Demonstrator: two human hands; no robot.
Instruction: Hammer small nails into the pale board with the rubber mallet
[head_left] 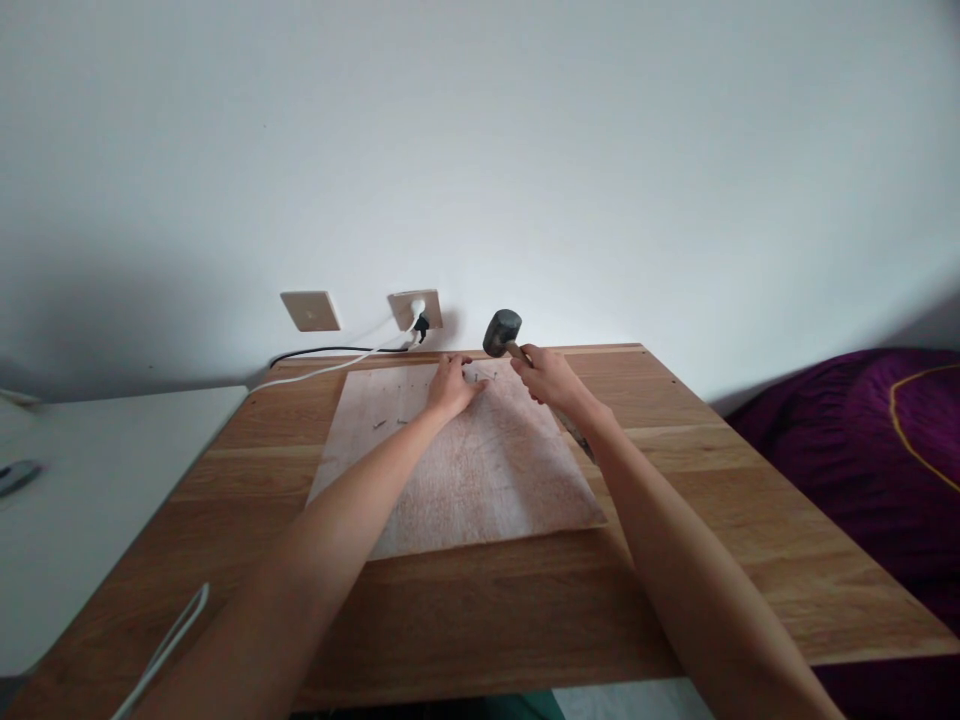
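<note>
Counter (480, 620): carries board (480, 480). Left hand (452, 385): fingers (466, 377) spread narrow, tips pressing board beside nails (390, 423). Right hand (547, 378): fingers wrapped tight around mallet (501, 332) handle, head raised.

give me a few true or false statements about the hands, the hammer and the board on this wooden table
1. The right hand grips a dark-headed mallet with a wooden handle. True.
2. The left hand rests on the white surface beside the table. False: it lies on the pale thin plywood board.
3. The board lies flat on the brown wooden table. True.
4. The mallet head lies flat on the board. False: it is raised above the board's far edge.
5. A white plug sits in the wall socket behind the table. True.
6. A green blanket lies to the right. False: the purple fabric is there.
</note>
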